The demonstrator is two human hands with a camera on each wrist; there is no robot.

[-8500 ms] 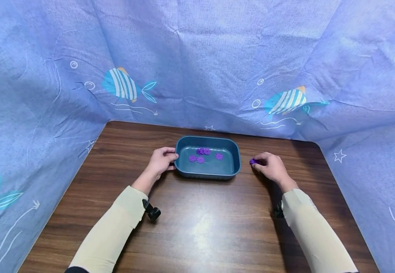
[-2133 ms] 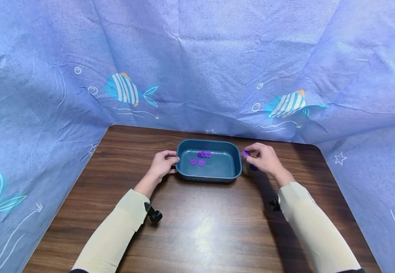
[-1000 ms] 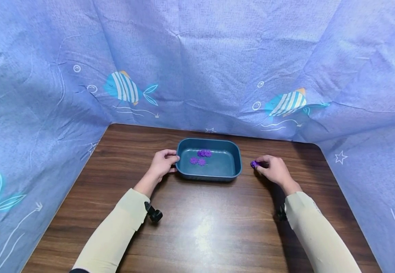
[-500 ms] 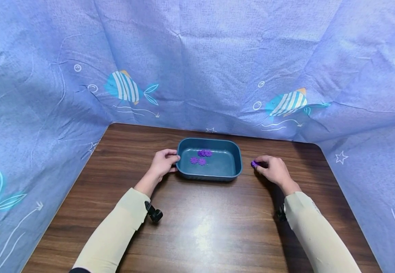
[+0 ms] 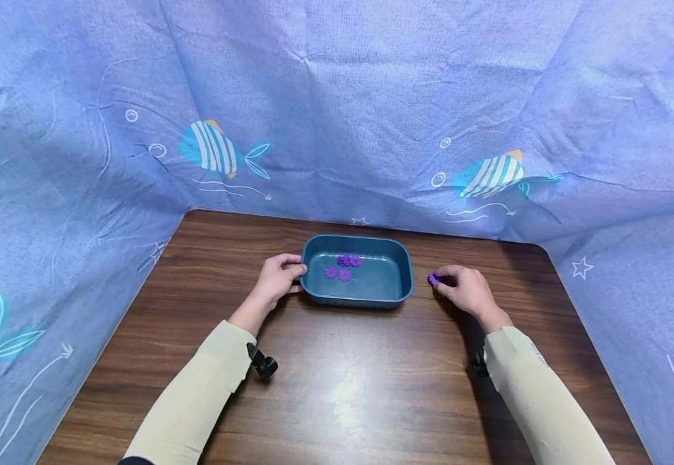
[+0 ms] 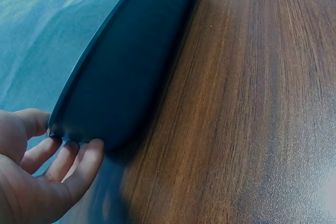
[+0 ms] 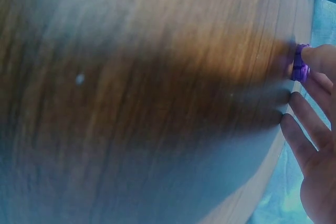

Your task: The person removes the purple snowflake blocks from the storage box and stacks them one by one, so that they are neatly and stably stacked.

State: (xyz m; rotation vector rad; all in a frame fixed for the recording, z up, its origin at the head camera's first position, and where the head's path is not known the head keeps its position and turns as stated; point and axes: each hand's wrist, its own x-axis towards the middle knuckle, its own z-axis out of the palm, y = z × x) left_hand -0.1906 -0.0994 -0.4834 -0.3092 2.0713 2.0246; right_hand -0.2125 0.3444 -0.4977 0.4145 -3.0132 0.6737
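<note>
A dark teal rectangular bin (image 5: 355,302) stands toward the back of the table. My left hand (image 5: 278,276) grips its left end, the thumb at the rim and the fingertips against the outer wall in the left wrist view. Several purple flower-shaped pieces (image 5: 344,276) lie inside, in the left and middle of the floor. To the right of the bin, my right hand (image 5: 469,289) pinches purple flower-shaped pieces (image 5: 433,279) down at the tabletop. In the right wrist view these purple pieces (image 7: 300,64) look layered; fingers partly hide them.
The brown wood-grain table (image 5: 337,387) has rounded back corners. A blue cloth (image 5: 371,116) printed with fish hangs behind and along both sides. Small black devices (image 5: 263,363) sit at the wrists.
The flower at the bin's right side is gone from it. Two seconds ago my right hand held a flower up beside the bin; since then it has lowered rightward to the table. Left hand unmoved.
</note>
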